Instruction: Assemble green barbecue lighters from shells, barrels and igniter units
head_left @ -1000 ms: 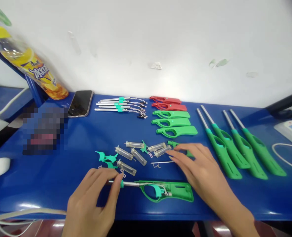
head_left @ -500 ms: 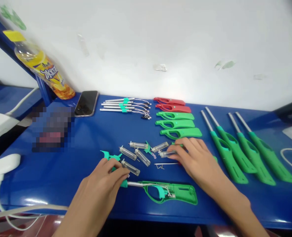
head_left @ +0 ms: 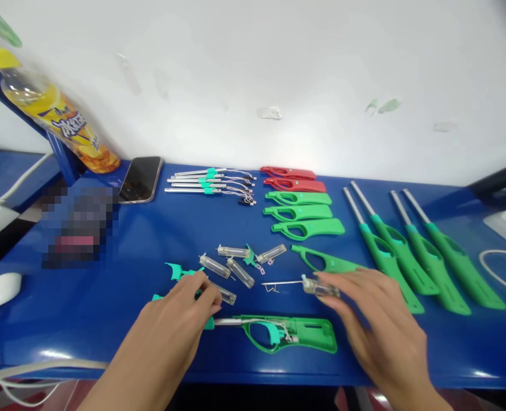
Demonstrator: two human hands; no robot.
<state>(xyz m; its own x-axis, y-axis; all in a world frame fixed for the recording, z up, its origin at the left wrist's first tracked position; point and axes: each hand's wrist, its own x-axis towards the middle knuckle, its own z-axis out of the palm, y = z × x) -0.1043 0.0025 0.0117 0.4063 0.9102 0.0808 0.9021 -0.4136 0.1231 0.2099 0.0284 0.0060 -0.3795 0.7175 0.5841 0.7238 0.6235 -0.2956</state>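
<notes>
My right hand (head_left: 377,319) pinches a clear lighter fuel tank (head_left: 319,286) between thumb and fingers, above the metal shaft of a screwdriver (head_left: 281,283). My left hand (head_left: 182,317) has its fingertips pressed together beside another clear tank (head_left: 227,295); what they hold, if anything, is hidden. Around that hand lie teal plastic parts (head_left: 175,271). In front of me rests an open green lighter half-shell (head_left: 317,335) with a metal tube (head_left: 228,322), a teal trigger (head_left: 273,332) and thin wires in it. Several loose tanks (head_left: 241,273) lie between my hands.
Green half-shells (head_left: 310,228) and red ones (head_left: 298,185) lie in a column behind. Nozzle tubes with wires (head_left: 205,185) sit left of them. Whole green lighters (head_left: 437,268) are at right. A phone (head_left: 141,180) and a drink bottle (head_left: 60,123) stand back left.
My right hand has drawn a fuel tank away from the loose group, rightward and toward me, uncovering a green half-shell behind it. My left hand stays about where it was. The view has shifted slightly.
</notes>
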